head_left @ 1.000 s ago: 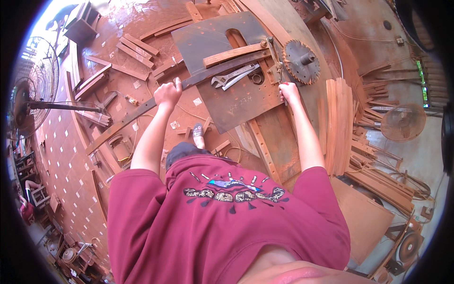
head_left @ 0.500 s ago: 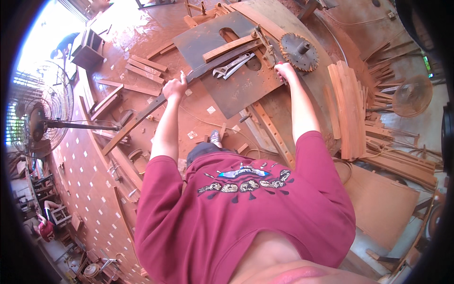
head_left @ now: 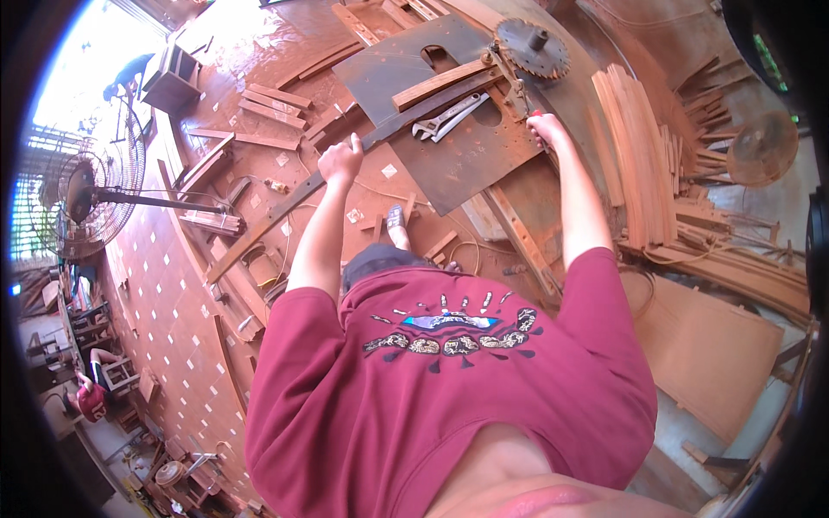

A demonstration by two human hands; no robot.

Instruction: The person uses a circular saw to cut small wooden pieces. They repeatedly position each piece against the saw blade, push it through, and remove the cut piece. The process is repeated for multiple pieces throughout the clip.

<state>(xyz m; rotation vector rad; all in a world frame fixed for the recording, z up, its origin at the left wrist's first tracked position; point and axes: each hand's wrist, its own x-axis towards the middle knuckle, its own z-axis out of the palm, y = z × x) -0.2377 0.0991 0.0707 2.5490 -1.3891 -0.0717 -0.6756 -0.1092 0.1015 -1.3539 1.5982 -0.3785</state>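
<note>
My left hand [head_left: 340, 161] is closed around a long dark wooden strip [head_left: 285, 201] that runs from the floor at lower left up onto the rusty metal saw table [head_left: 466, 160]. My right hand [head_left: 547, 130] grips a small red-handled tool beside the table's right edge, just below the toothed circular saw blade [head_left: 533, 47]. A silver adjustable wrench [head_left: 447, 117] lies on the table between my hands. A short wooden block [head_left: 440, 83] rests above the strip on the table.
A stack of thin wooden slats [head_left: 635, 147] leans right of the table. Loose boards [head_left: 268, 104] lie on the red dusty floor at left. A standing fan [head_left: 82, 203] is at far left, and a plywood sheet [head_left: 717, 354] at lower right.
The view has shifted, so the table and both hands now sit higher in the picture. Both hands keep their grips; the strip and wrench lie as before.
</note>
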